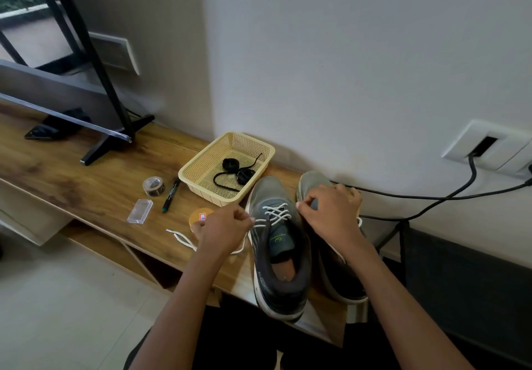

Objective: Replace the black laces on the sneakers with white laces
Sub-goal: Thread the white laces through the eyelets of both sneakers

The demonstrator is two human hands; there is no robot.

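Two grey sneakers stand side by side on the wooden shelf (86,185). The left sneaker (277,254) has a white lace (275,214) crossed through its lower eyelets. My left hand (224,230) pinches one end of that lace at the shoe's left side; loose white lace (181,238) trails on the wood beside it. My right hand (331,211) pinches the other lace end between the shoes and covers much of the right sneaker (313,181). Rolled black laces (234,172) lie in the cream basket (198,162).
Left of the basket lie a tape roll (154,186), a black marker (170,195), a clear plastic case (140,211) and an orange disc (198,215). A TV stand foot (115,142) sits far left. Black cables (431,197) run along the wall from a socket (489,148).
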